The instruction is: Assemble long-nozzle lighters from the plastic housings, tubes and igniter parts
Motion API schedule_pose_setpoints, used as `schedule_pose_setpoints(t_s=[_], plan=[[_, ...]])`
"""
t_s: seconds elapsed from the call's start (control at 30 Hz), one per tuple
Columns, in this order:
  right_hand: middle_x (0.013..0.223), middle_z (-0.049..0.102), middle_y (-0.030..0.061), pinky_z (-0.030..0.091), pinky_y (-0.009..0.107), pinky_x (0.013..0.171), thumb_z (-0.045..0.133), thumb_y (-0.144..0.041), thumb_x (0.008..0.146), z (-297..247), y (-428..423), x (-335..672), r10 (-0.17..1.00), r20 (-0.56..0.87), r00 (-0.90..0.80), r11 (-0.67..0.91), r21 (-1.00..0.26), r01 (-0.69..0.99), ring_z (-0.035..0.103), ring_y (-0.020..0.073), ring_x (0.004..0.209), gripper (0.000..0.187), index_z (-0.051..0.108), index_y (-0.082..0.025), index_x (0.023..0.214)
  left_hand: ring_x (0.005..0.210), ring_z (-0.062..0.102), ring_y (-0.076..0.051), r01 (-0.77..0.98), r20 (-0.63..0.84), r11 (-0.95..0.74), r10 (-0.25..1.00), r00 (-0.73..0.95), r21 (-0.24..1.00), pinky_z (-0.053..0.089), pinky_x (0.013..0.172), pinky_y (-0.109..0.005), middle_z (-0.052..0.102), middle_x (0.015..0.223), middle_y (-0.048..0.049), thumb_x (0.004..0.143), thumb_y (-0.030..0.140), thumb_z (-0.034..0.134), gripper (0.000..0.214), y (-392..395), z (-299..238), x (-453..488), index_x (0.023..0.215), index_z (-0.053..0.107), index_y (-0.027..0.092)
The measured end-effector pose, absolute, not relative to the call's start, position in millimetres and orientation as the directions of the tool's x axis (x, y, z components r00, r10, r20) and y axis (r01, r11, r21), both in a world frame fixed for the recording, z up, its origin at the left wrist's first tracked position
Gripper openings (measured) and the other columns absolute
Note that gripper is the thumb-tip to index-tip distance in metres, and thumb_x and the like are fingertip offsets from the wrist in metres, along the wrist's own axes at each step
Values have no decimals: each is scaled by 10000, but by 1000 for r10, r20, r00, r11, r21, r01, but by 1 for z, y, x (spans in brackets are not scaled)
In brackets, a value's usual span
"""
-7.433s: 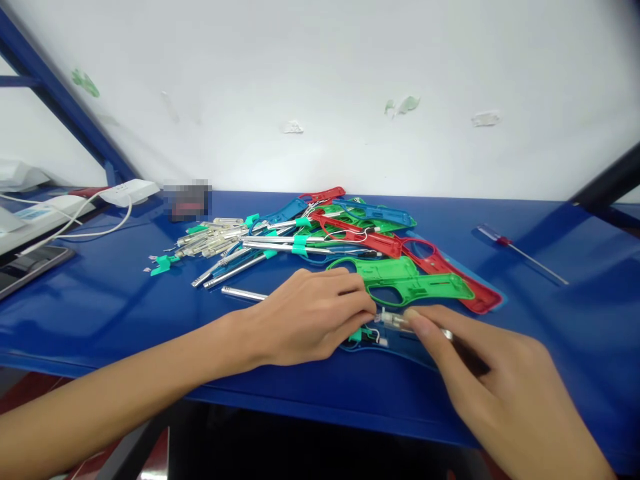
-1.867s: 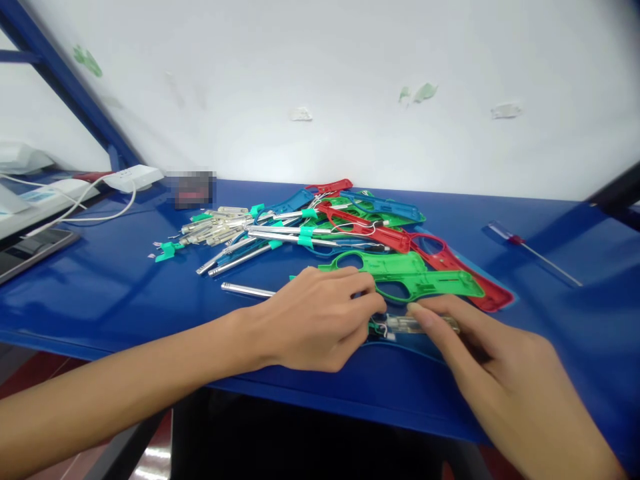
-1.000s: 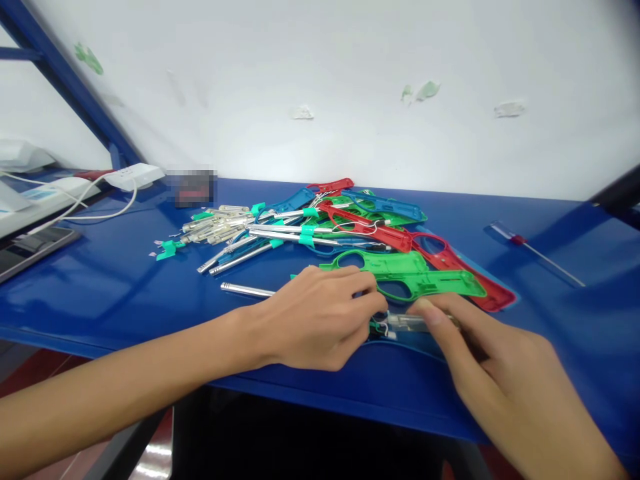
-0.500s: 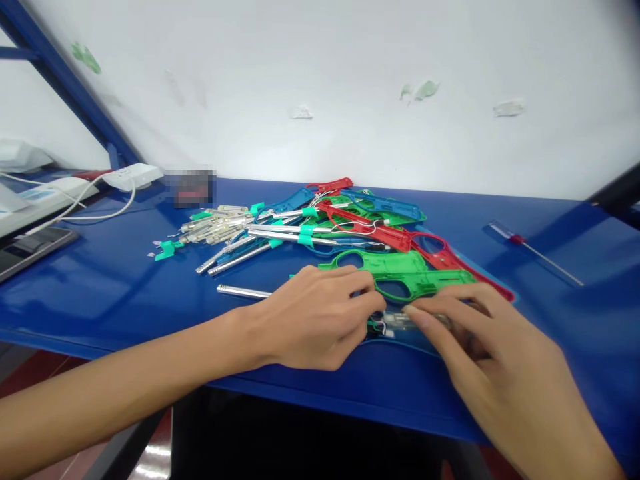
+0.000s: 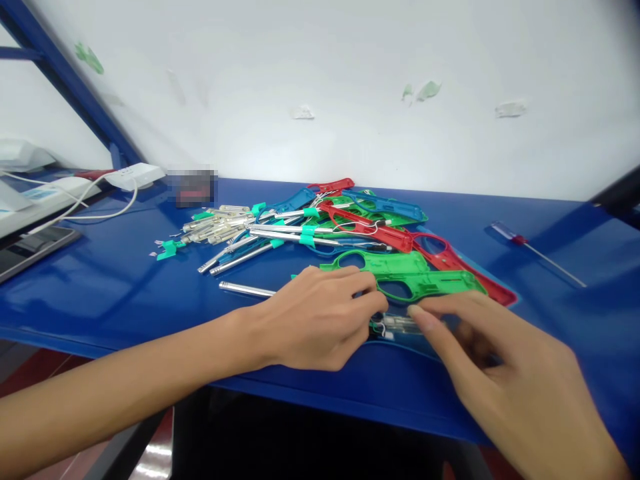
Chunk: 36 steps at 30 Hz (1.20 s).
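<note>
Both hands are over a blue lighter casing (image 5: pixel 406 340) lying near the table's front edge. My left hand (image 5: pixel 320 320) is closed on the casing, its fingertips bent down by thin wires and a small black part. A metal lighter tube (image 5: pixel 245 289) sticks out to the left behind that hand. My right hand (image 5: pixel 500 353) pinches a clear lighter fuel tank (image 5: pixel 400 323) at the casing; its other fingers curl out of sight. Green lighter casing halves (image 5: pixel 400 267) lie just beyond the fingers.
Behind is a pile of red, blue and green casings (image 5: pixel 370 223) with taped metal tubes. Several clear tanks (image 5: pixel 220 227) lie left of it. A screwdriver (image 5: pixel 535 253) is at right; a phone (image 5: pixel 37 250) and a white power strip (image 5: pixel 135 175) are at left.
My right hand has shifted slightly at the fuel tank, fingers a little lower. My left hand keeps its hold. The whole view has moved very slightly.
</note>
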State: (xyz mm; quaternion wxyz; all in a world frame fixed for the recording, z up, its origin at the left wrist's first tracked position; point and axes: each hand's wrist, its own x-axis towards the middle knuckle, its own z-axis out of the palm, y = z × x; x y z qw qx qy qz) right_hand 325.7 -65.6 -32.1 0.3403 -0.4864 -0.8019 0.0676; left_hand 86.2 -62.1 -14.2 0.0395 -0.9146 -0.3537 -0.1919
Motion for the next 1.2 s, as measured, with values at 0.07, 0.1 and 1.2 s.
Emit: schedule_pose_setpoints(t_s=[0.07, 0.1, 1.2], plan=[[733, 691, -59, 436, 246, 469, 567, -573, 1028, -32, -67, 327, 826, 477, -301, 517, -429, 740, 561, 94, 477, 315, 691, -306, 916, 825, 650, -199, 667, 368, -741, 643, 672, 75, 321, 497, -344, 699, 976, -46, 1010, 144, 449, 284, -62, -14, 86, 1088, 722, 152], [730, 691, -60, 434, 245, 465, 563, -577, 1029, -32, -67, 327, 825, 477, -304, 519, -425, 742, 563, 93, 475, 321, 690, -306, 913, 841, 657, -202, 670, 362, -738, 647, 671, 79, 334, 506, -345, 702, 987, -47, 1010, 145, 450, 289, -62, -14, 86, 1110, 722, 150], [1168, 788, -70, 641, 245, 719, 632, -554, 999, -43, -77, 347, 829, 417, -374, 543, -437, 717, 801, 178, 977, 217, 741, -413, 1122, 896, 653, -206, 621, 435, -773, 607, 665, 130, 488, 610, -331, 708, 1088, -85, 999, 137, 490, 269, -64, -10, 83, 1159, 706, 125]])
